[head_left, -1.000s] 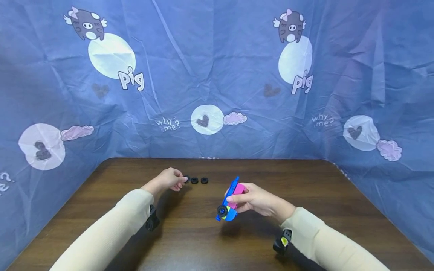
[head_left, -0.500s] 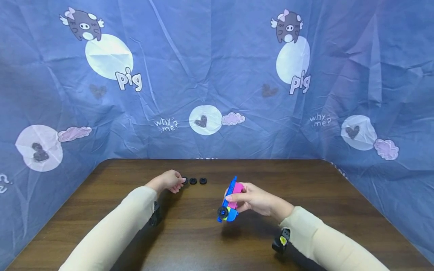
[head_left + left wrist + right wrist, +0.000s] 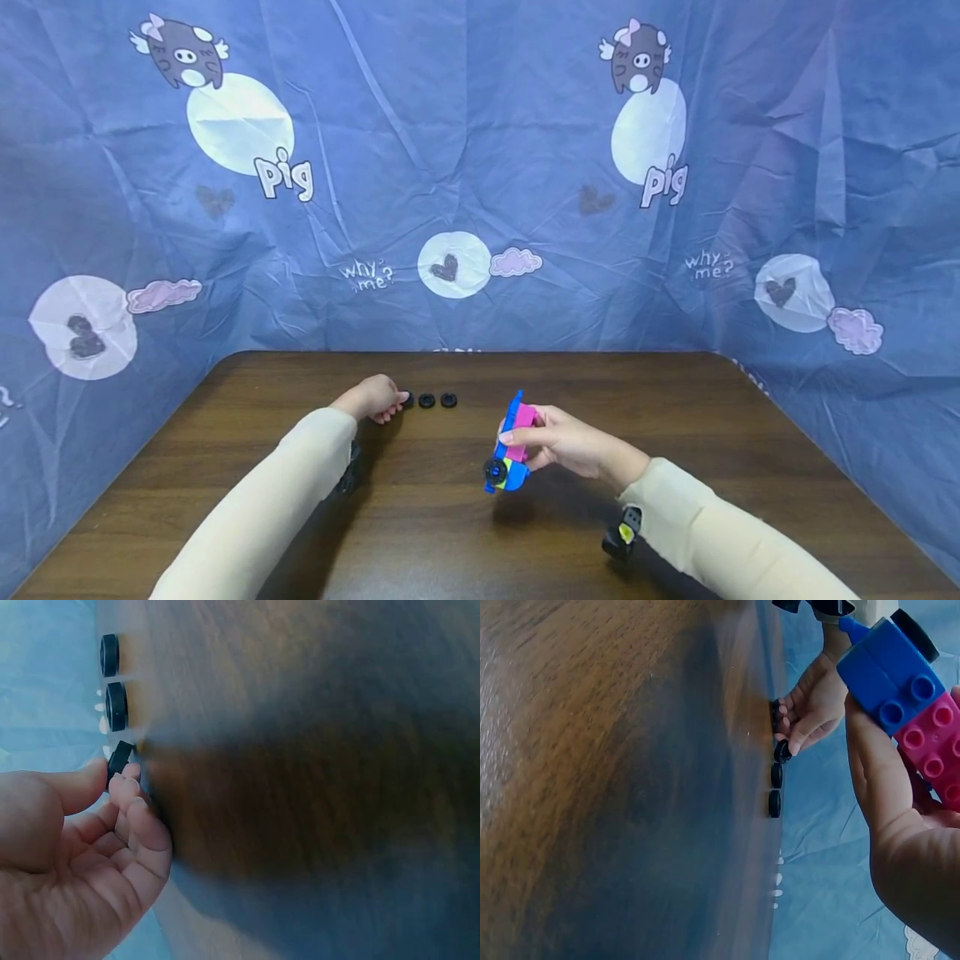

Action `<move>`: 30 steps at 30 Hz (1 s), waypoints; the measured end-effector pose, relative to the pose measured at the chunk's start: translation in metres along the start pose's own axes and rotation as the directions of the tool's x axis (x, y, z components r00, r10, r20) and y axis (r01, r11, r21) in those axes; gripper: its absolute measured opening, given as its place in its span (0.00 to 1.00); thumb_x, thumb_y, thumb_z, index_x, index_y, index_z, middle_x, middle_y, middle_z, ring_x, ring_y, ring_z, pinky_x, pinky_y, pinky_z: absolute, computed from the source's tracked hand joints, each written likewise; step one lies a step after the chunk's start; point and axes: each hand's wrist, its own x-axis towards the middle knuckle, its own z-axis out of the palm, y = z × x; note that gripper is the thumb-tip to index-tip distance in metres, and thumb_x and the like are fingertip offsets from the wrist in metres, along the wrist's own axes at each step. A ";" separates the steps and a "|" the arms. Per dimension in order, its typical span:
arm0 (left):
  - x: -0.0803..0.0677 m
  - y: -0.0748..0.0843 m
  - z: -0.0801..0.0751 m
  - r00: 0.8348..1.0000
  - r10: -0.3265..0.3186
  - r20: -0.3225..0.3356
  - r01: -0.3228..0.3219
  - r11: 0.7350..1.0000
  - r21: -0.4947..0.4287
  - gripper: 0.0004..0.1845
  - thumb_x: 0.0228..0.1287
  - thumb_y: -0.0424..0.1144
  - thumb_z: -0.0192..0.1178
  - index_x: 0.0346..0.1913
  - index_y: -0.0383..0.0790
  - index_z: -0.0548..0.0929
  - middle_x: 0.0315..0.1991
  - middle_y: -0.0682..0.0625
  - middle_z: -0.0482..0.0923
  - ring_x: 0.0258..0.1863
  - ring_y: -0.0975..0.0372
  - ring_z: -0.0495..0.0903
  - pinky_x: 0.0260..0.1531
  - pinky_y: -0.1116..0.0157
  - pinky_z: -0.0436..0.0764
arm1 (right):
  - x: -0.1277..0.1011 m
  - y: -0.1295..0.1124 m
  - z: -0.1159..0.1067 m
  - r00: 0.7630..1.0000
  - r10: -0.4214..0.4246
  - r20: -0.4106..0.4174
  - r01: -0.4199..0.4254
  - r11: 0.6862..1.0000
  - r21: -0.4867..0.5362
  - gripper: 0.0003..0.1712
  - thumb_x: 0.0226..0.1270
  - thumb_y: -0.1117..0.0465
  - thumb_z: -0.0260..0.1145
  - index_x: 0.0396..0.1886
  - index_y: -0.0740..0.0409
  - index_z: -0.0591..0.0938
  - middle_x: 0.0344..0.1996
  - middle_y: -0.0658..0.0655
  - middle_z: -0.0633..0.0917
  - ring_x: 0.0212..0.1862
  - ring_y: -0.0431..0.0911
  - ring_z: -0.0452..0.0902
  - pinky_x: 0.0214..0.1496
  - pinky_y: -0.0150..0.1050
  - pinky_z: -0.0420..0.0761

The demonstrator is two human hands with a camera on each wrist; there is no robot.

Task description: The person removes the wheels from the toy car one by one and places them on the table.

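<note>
A dark wooden bench (image 3: 465, 533) filled the lower part of the head view, walled on three sides by a creased blue cloth (image 3: 480, 167) printed with pigs, hearts, clouds and the word "pig". At the left, the left hand (image 3: 371, 398) lay near the far edge of the bench, its thumb and fingers (image 3: 127, 780) pinching the nearest wheel (image 3: 118, 759), the first in a short row of three small black wheels. The middle wheel (image 3: 427, 401) and the far wheel (image 3: 448, 400) sat just beside it, flat on the wood. To the right, the right hand (image 3: 558, 440) held a toy block car (image 3: 510, 446) above the bench, fingers curled round its blue and pink bricks, one black wheel already fitted at its lower end.

The left wrist view alone showed the pinch itself, with the wheel tilted up between the fingertips. The right wrist view alone showed the studs on the blue and pink bricks, and the left hand from the side at the row of wheels.
</note>
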 end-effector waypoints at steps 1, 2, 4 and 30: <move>-0.011 0.008 -0.002 1.000 0.011 0.009 -0.011 1.000 0.002 0.23 0.73 0.48 0.52 0.23 0.36 0.77 0.15 0.51 0.73 0.13 0.64 0.75 0.17 0.65 0.80 | 0.000 0.001 0.000 1.000 0.004 -0.008 -0.004 1.000 0.000 0.09 0.66 0.57 0.66 0.41 0.57 0.78 0.32 0.50 0.86 0.38 0.43 0.84 0.47 0.47 0.85; -0.022 0.017 -0.003 1.000 -0.002 0.001 0.002 1.000 0.010 0.23 0.72 0.48 0.53 0.22 0.36 0.77 0.15 0.52 0.73 0.13 0.65 0.74 0.17 0.65 0.80 | 0.001 0.001 0.000 1.000 0.007 -0.019 -0.007 1.000 0.000 0.09 0.66 0.58 0.66 0.41 0.57 0.78 0.32 0.50 0.86 0.38 0.43 0.84 0.47 0.47 0.85; -0.035 0.025 -0.005 0.999 -0.048 -0.008 0.048 0.998 0.034 0.23 0.72 0.47 0.53 0.22 0.35 0.77 0.14 0.51 0.72 0.14 0.65 0.73 0.19 0.66 0.80 | 0.001 0.001 0.000 0.999 0.010 -0.045 -0.010 1.000 -0.001 0.10 0.65 0.58 0.66 0.41 0.58 0.78 0.32 0.50 0.86 0.38 0.43 0.84 0.47 0.47 0.85; -0.154 0.123 -0.030 0.997 -0.074 0.038 0.076 0.995 -0.066 0.18 0.77 0.38 0.45 0.28 0.32 0.73 0.21 0.52 0.68 0.21 0.65 0.71 0.31 0.66 0.81 | 0.002 -0.005 -0.006 0.987 0.005 -0.160 0.001 0.999 0.037 0.21 0.61 0.58 0.71 0.49 0.66 0.76 0.37 0.52 0.87 0.40 0.45 0.85 0.50 0.47 0.84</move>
